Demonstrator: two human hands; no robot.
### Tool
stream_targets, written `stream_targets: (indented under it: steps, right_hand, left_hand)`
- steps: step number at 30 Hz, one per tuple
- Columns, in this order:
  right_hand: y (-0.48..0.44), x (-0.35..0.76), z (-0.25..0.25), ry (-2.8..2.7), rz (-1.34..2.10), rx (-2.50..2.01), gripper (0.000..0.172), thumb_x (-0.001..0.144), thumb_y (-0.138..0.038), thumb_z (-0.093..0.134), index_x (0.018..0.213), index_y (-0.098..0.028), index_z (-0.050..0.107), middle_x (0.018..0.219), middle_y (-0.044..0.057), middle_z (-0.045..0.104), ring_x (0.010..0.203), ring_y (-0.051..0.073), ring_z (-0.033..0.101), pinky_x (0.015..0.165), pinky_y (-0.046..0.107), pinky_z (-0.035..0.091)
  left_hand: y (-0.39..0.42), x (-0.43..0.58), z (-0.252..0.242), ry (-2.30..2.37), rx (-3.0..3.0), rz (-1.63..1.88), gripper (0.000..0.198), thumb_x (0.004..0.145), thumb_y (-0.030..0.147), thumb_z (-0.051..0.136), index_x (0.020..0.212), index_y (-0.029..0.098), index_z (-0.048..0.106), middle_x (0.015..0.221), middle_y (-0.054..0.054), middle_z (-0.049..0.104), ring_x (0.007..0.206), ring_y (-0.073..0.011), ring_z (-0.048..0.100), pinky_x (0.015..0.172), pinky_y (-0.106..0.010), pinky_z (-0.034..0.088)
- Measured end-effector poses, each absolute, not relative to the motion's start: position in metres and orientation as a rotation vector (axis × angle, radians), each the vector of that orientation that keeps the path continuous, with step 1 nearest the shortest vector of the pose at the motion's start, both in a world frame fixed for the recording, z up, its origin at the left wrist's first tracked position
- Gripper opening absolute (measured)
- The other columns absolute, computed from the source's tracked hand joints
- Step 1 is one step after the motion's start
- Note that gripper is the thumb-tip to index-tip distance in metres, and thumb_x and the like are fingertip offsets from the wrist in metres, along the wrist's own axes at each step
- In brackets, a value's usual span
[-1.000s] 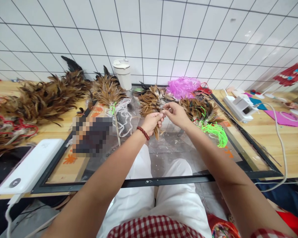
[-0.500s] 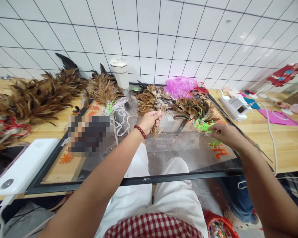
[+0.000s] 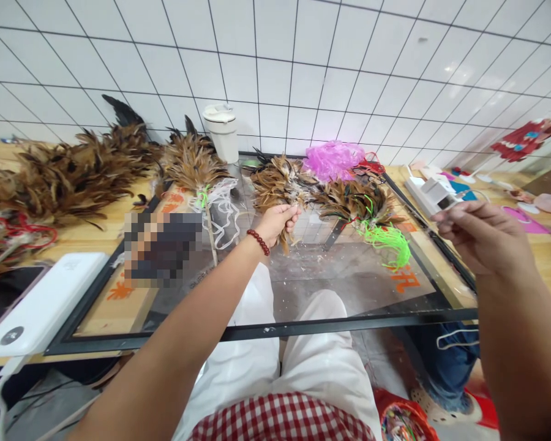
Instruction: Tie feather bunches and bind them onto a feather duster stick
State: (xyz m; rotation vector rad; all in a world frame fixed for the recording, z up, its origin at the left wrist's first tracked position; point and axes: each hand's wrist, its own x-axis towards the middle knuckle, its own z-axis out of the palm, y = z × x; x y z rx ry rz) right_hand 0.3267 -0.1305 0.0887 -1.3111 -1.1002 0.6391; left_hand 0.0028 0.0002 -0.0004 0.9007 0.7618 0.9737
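Observation:
My left hand [image 3: 279, 225], wearing a beaded bracelet [image 3: 258, 242], is closed in a pinch above the middle of the glass-topped panel. Brown feathers [image 3: 285, 241] stick out below its fingers; the fingertips hide what exactly they grip. Just behind it lies a loose heap of brown feathers [image 3: 278, 184]. To the right is a feather bundle [image 3: 356, 199] with a bunch of bright green strings [image 3: 390, 242] hanging toward me. My right hand [image 3: 491, 236] is raised over the panel's right edge, thumb and fingers pinched together; anything between them is too small to make out.
A feather duster [image 3: 195, 162] with a stick handle and white strings [image 3: 224, 214] lies left, near a white cup [image 3: 223, 135]. Pink plastic [image 3: 334, 160] sits at the back. A power strip [image 3: 425, 195] stands right, a white power bank [image 3: 46, 303] left. A co-worker's leg [image 3: 445, 367] shows below.
My right hand has left the green strings, moving right and up; the strings now hang down loosely over the glass. My left hand stays in place.

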Motion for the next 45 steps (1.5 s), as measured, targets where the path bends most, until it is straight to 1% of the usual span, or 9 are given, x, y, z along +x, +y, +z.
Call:
stream_targets:
  steps: [5,9,15,19,22,28,37,43,45]
  right_hand:
    - [-0.115,0.282,0.108,-0.980,0.758,-1.054,0.019,0.059,-0.025,0.078,0.069,-0.024,0.061,0.061,0.000,0.055,0.047,0.009,0.036,0.046,0.027,0.022]
    - [-0.082,0.229,0.096,-1.136,1.098,-1.024,0.021,0.062,-0.029,0.078,0.072,-0.021,0.061,0.073,0.002,0.062,0.052,0.008,0.044,0.044,0.023,0.027]
    - [-0.041,0.170,0.064,-1.294,1.168,-1.022,0.030,0.064,-0.040,0.078,0.074,-0.019,0.060,0.058,-0.004,0.050,0.044,0.005,0.031,0.039,0.021,0.019]
    - [-0.027,0.154,0.050,-1.377,1.059,-1.115,0.033,0.063,-0.045,0.076,0.075,-0.017,0.062,0.066,-0.002,0.058,0.046,0.005,0.036,0.042,0.023,0.026]
    - [-0.024,0.152,0.042,-1.376,1.019,-1.148,0.035,0.064,-0.046,0.075,0.076,-0.017,0.061,0.064,-0.003,0.056,0.046,0.005,0.038,0.042,0.022,0.027]
    - [-0.041,0.183,0.030,-1.480,1.277,-1.354,0.042,0.064,-0.053,0.073,0.081,-0.016,0.061,0.060,-0.002,0.057,0.045,0.007,0.042,0.041,0.021,0.029]
    - [-0.051,0.204,0.056,-1.542,0.558,-1.416,0.023,0.075,-0.040,0.063,0.078,-0.017,0.063,0.063,-0.002,0.053,0.055,0.009,0.043,0.052,0.024,0.033]
    - [-0.057,0.259,0.077,-0.990,0.152,-0.928,0.012,0.075,-0.031,0.063,0.073,-0.023,0.053,0.058,-0.005,0.038,0.044,0.007,0.028,0.040,0.024,0.020]
    - [-0.060,0.316,0.073,-0.884,-0.039,-0.882,0.016,0.075,-0.039,0.062,0.071,-0.028,0.052,0.057,-0.005,0.034,0.043,0.009,0.028,0.039,0.024,0.020]
  left_hand:
    - [0.001,0.003,-0.003,0.749,0.929,0.974,0.019,0.078,0.024,0.069,0.072,0.009,0.060,0.057,0.003,0.049,0.042,-0.0016,0.039,0.039,-0.013,0.031]
    - [0.001,0.000,0.000,0.645,0.873,0.998,0.020,0.076,0.025,0.071,0.074,0.010,0.058,0.064,0.001,0.053,0.045,-0.0016,0.041,0.040,-0.013,0.032]
    - [-0.008,-0.002,0.014,0.421,0.817,0.929,0.022,0.076,0.026,0.071,0.075,0.012,0.055,0.077,-0.002,0.059,0.049,-0.0023,0.044,0.044,-0.015,0.038]
    - [-0.011,0.002,0.014,0.477,0.827,0.876,0.019,0.076,0.026,0.071,0.076,0.012,0.058,0.062,0.002,0.050,0.049,-0.0058,0.049,0.044,-0.016,0.040]
    - [-0.008,0.004,0.011,0.479,0.814,0.928,0.017,0.078,0.022,0.069,0.074,0.010,0.059,0.067,-0.001,0.053,0.052,-0.0053,0.052,0.045,-0.015,0.040]
    - [-0.002,-0.002,0.010,0.504,0.730,1.017,0.016,0.080,0.020,0.067,0.072,0.010,0.057,0.070,-0.001,0.055,0.054,-0.0034,0.050,0.048,-0.013,0.040]
    - [-0.005,-0.001,0.012,0.456,0.698,0.971,0.015,0.081,0.019,0.066,0.073,0.010,0.056,0.068,-0.001,0.053,0.054,-0.0037,0.048,0.048,-0.013,0.038]
    - [-0.002,-0.005,0.012,0.432,0.674,1.025,0.016,0.079,0.019,0.067,0.072,0.011,0.056,0.066,0.000,0.051,0.052,-0.0030,0.045,0.045,-0.013,0.035]
    - [0.000,-0.006,0.011,0.440,0.661,1.035,0.016,0.080,0.018,0.067,0.072,0.011,0.056,0.065,0.000,0.050,0.051,-0.0031,0.044,0.044,-0.013,0.034]
